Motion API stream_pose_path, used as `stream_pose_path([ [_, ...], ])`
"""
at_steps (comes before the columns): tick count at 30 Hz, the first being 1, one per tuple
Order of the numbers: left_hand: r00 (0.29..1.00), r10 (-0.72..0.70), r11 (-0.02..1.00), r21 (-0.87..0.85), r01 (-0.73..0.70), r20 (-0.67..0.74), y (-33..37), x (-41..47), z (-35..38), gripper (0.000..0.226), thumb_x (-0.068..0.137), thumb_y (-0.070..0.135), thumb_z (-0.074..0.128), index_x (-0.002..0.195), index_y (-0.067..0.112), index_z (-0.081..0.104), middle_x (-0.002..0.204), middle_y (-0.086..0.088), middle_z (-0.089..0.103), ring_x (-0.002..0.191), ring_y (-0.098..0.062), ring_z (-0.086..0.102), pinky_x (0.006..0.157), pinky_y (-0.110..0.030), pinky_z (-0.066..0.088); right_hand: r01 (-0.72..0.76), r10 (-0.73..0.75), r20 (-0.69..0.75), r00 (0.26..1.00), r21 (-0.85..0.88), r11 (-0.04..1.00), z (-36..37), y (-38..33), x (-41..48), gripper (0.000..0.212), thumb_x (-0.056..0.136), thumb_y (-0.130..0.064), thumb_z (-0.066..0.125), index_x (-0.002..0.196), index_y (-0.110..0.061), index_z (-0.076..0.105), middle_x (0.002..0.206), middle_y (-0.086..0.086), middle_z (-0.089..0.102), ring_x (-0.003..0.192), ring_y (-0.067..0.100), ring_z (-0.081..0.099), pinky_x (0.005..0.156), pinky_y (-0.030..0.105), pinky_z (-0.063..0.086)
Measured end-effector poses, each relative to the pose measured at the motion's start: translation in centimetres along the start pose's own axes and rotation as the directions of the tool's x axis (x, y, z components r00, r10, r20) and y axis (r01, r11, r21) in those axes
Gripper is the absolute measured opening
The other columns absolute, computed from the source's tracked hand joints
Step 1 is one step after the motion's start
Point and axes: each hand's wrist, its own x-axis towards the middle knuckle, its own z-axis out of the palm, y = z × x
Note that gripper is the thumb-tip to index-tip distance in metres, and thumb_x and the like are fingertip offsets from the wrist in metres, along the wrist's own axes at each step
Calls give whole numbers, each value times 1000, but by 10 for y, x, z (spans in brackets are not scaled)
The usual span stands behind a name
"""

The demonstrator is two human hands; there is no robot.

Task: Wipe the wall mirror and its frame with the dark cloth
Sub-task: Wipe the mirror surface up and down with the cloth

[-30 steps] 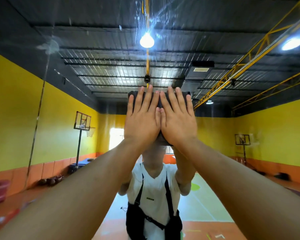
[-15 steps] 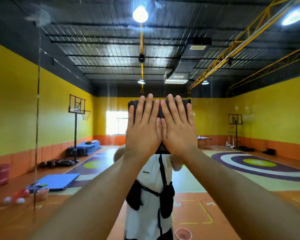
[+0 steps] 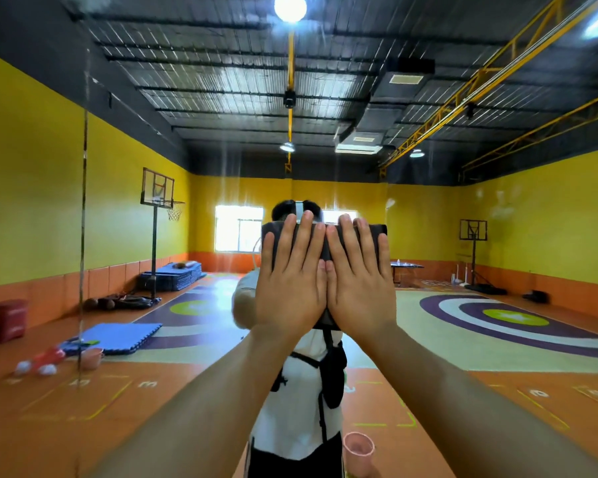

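Observation:
The wall mirror (image 3: 463, 236) fills the whole view and reflects a yellow-walled gym and a person in a white shirt. A folded dark cloth (image 3: 378, 232) lies flat against the glass at the centre. My left hand (image 3: 290, 277) and my right hand (image 3: 358, 281) press on it side by side, fingers straight and pointing up, thumbs touching. The hands cover most of the cloth; only its top edge and corners show. A thin vertical seam (image 3: 83, 215) runs down the mirror at the left. No frame edge is visible.
In the reflection, a pink bucket (image 3: 358, 450) stands on the orange floor near the person's feet. Blue foam mats (image 3: 118, 336), a small pink bucket and balls lie at the left. Basketball hoops stand left and right.
Both hands have slid the cloth downward on the glass, and the view has tilted down from the ceiling reflection to the floor reflection.

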Motion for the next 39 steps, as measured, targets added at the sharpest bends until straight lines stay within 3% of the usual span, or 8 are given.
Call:
stream_pose_path([
  [14,1000,24,1000,13,-24,-18,14,-101,13,62,106,32,36,164,16,21,172,-6,16,159,-27,14,128,-48,9,16,-17,68,998,16,1000,5,-18,-102,56,110,-34,28,162,-14,28,171,10,19,158,30,17,126,55,18],
  [19,1000,14,1000,1,-14,16,18,-133,15,60,108,33,31,164,16,21,172,-6,17,159,-27,13,128,-48,5,26,-31,101,994,43,999,7,-24,-132,56,109,-32,33,162,-14,29,170,11,19,158,32,16,124,59,22],
  [29,997,5,999,-49,-1,80,28,-223,27,61,108,33,31,165,15,19,172,-8,16,160,-29,8,128,-50,2,65,-79,168,983,85,994,11,-40,-217,56,109,-32,37,161,-13,29,169,14,20,157,35,18,126,58,14],
  [35,994,65,997,-56,-61,83,32,-291,33,62,106,32,46,162,12,29,168,-11,26,158,-31,18,126,-54,14,72,-87,205,975,80,994,14,-55,-287,59,108,-31,43,162,-13,26,167,16,23,156,36,19,127,56,11],
  [39,991,42,998,-50,-36,124,40,-330,41,64,105,38,41,163,18,22,170,-5,14,160,-26,8,128,-50,6,79,-93,199,975,78,994,17,-63,-326,63,108,-35,40,164,-15,18,168,13,19,158,33,14,128,54,8],
])
